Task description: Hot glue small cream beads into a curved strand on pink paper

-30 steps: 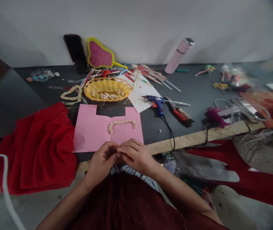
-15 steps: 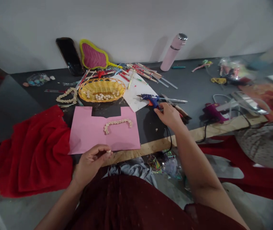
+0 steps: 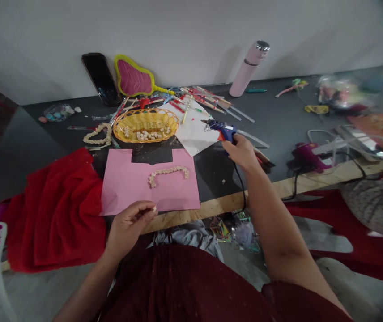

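My right hand (image 3: 241, 151) is closed round the handle of a blue glue gun (image 3: 224, 129), its nozzle pointing left over a white sheet (image 3: 194, 136). Between the thumb and forefinger of my left hand (image 3: 133, 226) is a small whitish piece (image 3: 154, 208), too small to name surely. The left hand is at the table's front edge, by a pink sheet of paper (image 3: 121, 192) with a notch in its far side. On that sheet lies a curved strip of small beige pieces (image 3: 168, 171). Behind it a yellow wicker basket (image 3: 138, 121) holds more such pieces.
A heart-shaped beige piece (image 3: 92, 139) lies left of the basket. A red cloth (image 3: 57, 214) covers the left front. A phone (image 3: 100, 79) and a pink bottle (image 3: 248, 69) stand at the wall. A purple glue gun (image 3: 307, 156) lies right, with a cable (image 3: 297, 181).
My right hand has lifted the blue glue gun slightly off the table. My left hand keeps its pinch on the small piece. The view has shifted a little.
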A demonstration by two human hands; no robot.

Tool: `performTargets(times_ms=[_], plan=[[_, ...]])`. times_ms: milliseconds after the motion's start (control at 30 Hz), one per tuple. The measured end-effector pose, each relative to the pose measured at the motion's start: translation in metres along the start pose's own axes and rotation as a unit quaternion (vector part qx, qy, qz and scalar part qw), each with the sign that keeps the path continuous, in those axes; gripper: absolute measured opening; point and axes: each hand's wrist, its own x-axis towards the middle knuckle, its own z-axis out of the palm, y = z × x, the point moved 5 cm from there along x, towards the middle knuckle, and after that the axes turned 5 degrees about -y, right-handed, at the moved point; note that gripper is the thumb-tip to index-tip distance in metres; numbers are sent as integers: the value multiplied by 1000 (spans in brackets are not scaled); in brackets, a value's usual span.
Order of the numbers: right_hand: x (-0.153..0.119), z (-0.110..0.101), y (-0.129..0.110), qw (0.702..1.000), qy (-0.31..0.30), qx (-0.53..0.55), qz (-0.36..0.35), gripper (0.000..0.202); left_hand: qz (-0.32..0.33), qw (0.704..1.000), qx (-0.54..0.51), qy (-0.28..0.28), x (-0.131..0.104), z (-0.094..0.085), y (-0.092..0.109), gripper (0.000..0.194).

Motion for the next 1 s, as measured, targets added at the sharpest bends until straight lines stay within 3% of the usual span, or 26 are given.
performTargets(times_ms=[100,200,333,433,600,767,1000], plan=[[-28,-6,-7,976,12,215,13,23,28,1000,5,-2,8,8,6,22],[-61,-6,-16,966,-30,258,1,28,45,999,-20,-11,21,21,12,18],[-102,2,-18,933,-100,345,-29,31,5,992,-127,-12,37,38,19,28],[-129,13,-11,922,-168,347,-16,34,-14,987,-158,-9,44,45,28,32],[-161,35,-8,898,-288,332,-35,57,-25,987,-158,-14,52,49,34,34],[-171,48,-7,904,-316,277,-79,66,-21,991,-130,-4,53,49,32,31],[-174,58,-2,893,-344,277,-89,60,1,996,-85,2,52,49,36,24]])
